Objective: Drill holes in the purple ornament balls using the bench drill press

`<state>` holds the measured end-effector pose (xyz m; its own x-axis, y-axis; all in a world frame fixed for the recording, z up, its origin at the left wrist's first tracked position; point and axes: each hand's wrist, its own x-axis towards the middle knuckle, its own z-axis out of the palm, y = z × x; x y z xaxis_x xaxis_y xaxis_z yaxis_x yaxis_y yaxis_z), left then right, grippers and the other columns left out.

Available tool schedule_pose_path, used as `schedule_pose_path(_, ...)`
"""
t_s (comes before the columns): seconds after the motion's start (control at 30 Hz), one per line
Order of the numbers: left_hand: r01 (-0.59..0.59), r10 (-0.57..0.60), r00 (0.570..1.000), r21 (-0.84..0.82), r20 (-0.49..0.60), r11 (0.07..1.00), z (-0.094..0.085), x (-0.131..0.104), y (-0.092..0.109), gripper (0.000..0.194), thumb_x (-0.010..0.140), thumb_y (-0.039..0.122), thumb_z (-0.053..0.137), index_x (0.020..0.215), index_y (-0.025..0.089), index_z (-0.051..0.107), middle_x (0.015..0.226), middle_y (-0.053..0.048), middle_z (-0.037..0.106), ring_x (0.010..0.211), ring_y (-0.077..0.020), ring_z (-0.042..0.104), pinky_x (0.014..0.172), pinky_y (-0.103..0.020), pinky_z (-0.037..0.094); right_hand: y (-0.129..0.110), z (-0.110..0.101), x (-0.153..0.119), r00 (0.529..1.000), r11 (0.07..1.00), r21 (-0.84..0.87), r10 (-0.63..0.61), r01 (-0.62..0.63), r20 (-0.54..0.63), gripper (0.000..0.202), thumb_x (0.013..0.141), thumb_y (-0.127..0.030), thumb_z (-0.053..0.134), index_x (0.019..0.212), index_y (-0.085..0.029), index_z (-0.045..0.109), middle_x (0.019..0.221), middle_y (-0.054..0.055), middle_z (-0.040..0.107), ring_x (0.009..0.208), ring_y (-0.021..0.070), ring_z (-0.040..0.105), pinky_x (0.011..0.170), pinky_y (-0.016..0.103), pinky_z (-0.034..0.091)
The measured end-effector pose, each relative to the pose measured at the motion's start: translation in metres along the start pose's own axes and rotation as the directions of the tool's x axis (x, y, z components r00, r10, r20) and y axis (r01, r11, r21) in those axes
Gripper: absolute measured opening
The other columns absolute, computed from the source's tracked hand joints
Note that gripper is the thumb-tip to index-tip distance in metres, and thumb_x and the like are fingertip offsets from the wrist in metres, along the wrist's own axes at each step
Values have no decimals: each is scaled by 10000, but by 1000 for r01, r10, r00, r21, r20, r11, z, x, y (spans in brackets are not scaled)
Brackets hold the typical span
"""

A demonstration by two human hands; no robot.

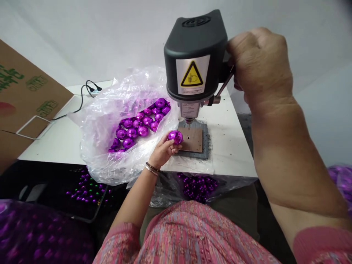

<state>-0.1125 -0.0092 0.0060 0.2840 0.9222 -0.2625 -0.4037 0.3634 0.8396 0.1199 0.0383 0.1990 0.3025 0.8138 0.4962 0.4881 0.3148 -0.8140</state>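
Note:
Between the thumb and fingers of my left hand (162, 151) is a shiny purple faceted ball (176, 137), held at the left edge of a brown board (195, 143). The board has a small hole and lies on the grey base (205, 141) of a small drill press (195, 51). A thin drill bit (189, 125) points down above the hole, with the ball to its left. My right hand (261, 62) is raised and closed around the press's feed lever (226, 83), on the right of the dark motor housing.
Left of the press, a clear plastic bag (96, 124) lies open with many purple balls (143, 131). A cardboard box (30, 88) and black power cord (81, 96) are farther left. Below the white table's (233, 146) front edge hangs a bag of purple pieces (198, 187).

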Motion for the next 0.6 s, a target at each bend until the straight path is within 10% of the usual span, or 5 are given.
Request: schedule_pose_path(0.6,-36,142,984,646,-112,762,29,36,-13,629,791,292,736,1368,183,509,966,-40,663,617,-97,629,512,-194,465,-10,1,-1,992,990,59,128,-128,-10,245,917,-247,456,714,-128,388,681,-49,317,665,7,218,640,150,248)
